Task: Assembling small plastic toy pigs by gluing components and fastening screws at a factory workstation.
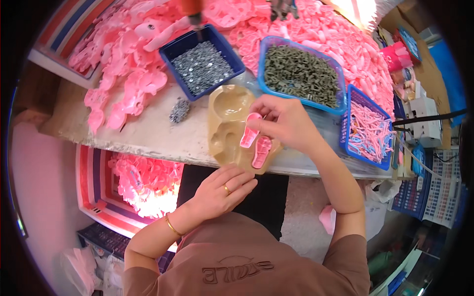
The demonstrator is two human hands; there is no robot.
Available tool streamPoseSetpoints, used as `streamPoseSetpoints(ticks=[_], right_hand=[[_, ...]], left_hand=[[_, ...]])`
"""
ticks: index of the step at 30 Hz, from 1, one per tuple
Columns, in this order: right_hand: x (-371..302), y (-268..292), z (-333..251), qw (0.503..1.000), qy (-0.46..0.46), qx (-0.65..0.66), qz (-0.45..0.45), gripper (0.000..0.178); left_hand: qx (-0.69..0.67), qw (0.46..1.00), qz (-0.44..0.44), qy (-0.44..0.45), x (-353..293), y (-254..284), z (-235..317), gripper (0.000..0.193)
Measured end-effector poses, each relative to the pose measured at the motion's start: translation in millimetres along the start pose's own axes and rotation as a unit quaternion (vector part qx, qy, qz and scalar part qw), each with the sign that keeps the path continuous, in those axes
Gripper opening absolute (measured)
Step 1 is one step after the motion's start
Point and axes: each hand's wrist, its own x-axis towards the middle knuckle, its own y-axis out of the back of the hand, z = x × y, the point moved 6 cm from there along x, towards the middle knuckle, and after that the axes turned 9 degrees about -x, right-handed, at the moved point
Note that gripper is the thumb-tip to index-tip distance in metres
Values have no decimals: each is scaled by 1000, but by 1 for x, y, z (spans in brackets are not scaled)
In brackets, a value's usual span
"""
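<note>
A tan moulded fixture (216, 129) with rounded hollows lies at the front edge of the bench. Over its right side, my right hand (279, 121) pinches a small pink plastic part (249, 137) between thumb and fingers. A similar pink part (262, 152) rests in the fixture's lower right hollow. My left hand (224, 191) is spread flat at the near edge of the fixture, fingers stretched out and holding nothing; whether its fingertips touch the fixture I cannot tell.
Beyond the fixture stand a dark blue bin (238, 63) of small metal pieces and a light blue tray (262, 74) of dark small parts. At right is a blue basket (345, 129) of pink and blue strips. Pink plastic parts (321, 29) heap behind. An orange-handled tool (192, 8) hangs above.
</note>
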Motion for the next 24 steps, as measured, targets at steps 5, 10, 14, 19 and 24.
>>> streamPoseSetpoints(ticks=[5, 10, 14, 19, 24], right_hand=[[2, -44, 1, 996, 52, -57, -49, 21], [-2, -42, -20, 973, 152, -175, 4, 30], [-6, -23, -19, 988, 52, -145, -16, 27], [-16, -29, -21, 982, 82, -169, -12, 22], [-16, -35, -22, 984, 87, -157, -16, 18]], left_hand=[[-24, 1000, 17, -6, -14, 17, -1, 37], [-13, 998, 58, 26, -30, 40, -19, 37], [118, 978, 125, 115, -38, 83, -71, 31], [305, 902, 198, 234, -41, 145, -145, 35], [269, 914, 147, 265, -51, 164, -171, 33]])
